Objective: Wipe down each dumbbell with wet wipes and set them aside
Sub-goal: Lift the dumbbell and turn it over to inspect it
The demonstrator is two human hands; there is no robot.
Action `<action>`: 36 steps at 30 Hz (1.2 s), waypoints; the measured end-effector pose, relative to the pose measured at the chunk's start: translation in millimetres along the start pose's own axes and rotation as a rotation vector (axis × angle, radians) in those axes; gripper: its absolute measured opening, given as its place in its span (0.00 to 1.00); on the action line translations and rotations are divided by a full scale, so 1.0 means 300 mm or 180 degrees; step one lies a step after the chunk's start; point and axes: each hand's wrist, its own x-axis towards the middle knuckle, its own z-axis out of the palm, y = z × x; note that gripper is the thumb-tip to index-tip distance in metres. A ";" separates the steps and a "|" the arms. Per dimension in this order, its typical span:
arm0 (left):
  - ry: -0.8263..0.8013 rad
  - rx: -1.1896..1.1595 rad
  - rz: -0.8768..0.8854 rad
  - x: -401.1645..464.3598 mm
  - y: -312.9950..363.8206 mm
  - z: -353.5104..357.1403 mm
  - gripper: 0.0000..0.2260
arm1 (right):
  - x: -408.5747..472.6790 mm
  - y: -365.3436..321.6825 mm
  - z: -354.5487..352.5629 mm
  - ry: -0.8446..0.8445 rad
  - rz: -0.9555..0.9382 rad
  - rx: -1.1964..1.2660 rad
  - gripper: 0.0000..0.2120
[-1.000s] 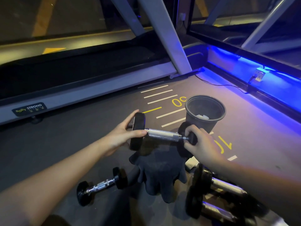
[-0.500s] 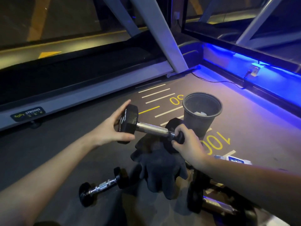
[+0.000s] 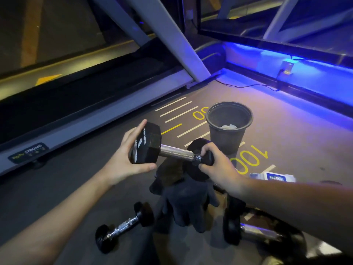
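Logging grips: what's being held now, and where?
One dumbbell: left hand cups its left head, right hand grips the handle's right end.

A black hex dumbbell [image 3: 166,150] with a chrome knurled handle is held above the floor, tilted, its left head higher. A smaller round-headed dumbbell [image 3: 124,226] lies on the floor lower left, and a larger one [image 3: 248,229] lies lower right (partly hidden by an arm). The wet wipes pack [image 3: 275,177], white and blue, lies flat at right.
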 end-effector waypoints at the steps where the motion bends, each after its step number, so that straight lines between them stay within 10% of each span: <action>1: -0.0049 0.0077 0.0028 0.013 0.005 0.005 0.50 | -0.002 0.002 -0.004 -0.0011 0.0032 0.0071 0.16; 12: -0.0105 0.0443 0.0257 0.076 0.034 -0.006 0.51 | 0.025 0.047 -0.063 -0.0219 -0.0091 -0.0048 0.36; 24: -0.0046 0.0537 0.0292 0.083 0.072 0.007 0.50 | 0.086 0.190 -0.238 -0.0547 -0.1067 -0.1024 0.30; 36: -0.0107 0.0876 0.0303 0.120 0.128 0.031 0.51 | 0.114 0.595 -0.427 -0.0158 -0.0177 -0.2028 0.33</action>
